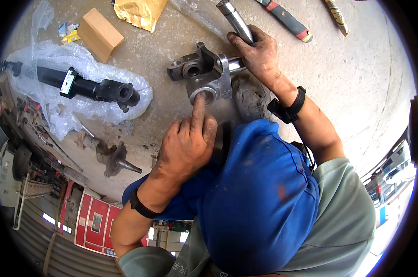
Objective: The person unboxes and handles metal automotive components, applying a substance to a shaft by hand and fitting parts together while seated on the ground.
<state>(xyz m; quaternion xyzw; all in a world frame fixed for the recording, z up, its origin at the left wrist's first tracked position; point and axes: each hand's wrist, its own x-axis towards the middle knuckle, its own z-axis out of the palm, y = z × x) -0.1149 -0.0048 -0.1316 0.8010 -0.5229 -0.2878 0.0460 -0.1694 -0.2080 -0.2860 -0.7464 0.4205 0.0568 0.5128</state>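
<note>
A grey cast-metal steering knuckle with round bores rests on the concrete floor in front of me. My left hand reaches up from below, its index finger stretched into the near bore. The other fingers of that hand are bent, and its thumb is hidden. To the right and farther off, my right hand is closed round a shiny steel pin, which slants up and to the left. A bright round shaft sticks out from the knuckle's right side, just below the right hand.
At left a black cylinder with an eyed end lies on bubble wrap. Nearer lies a worn, dirty knuckle with a spindle. A cardboard box, gold packet and dark-red-handled tool are farther off. My shoe stands beside the knuckle.
</note>
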